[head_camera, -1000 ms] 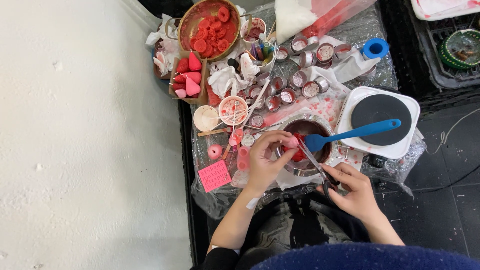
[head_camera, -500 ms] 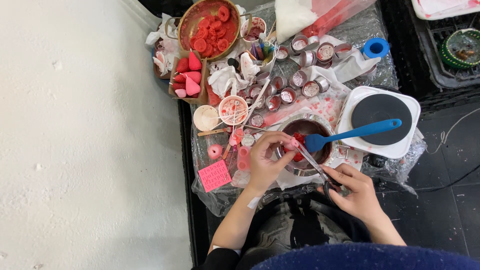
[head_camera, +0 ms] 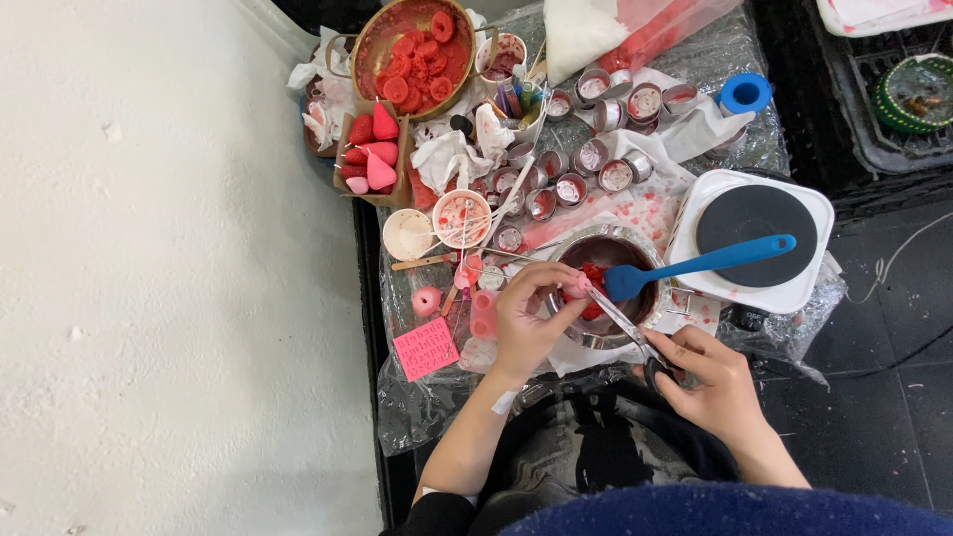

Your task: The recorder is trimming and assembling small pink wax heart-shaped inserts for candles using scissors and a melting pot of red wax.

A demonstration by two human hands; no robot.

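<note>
Little has shifted since a second ago: my left hand [head_camera: 526, 323] still pinches a small pink wax piece [head_camera: 576, 289] over the metal pot [head_camera: 606, 288], fingers closed around it, and my right hand [head_camera: 710, 382] still grips the handles of the scissors [head_camera: 620, 320], whose blades reach up to that piece. The blades have edged slightly closer to it.

The pot holds red wax bits, and one blue spatula [head_camera: 710, 263] rests in it, its handle lying across the white hot plate [head_camera: 759, 238]. The big round pan [head_camera: 412, 50] at the top is full of red wax discs. A cardboard box [head_camera: 369, 154] holds about six red and pink cone shapes. One small white cup [head_camera: 462, 216] holds wicks with red flecks. Roughly a dozen little metal tins [head_camera: 615, 177] sit in rows behind the pot.
</note>
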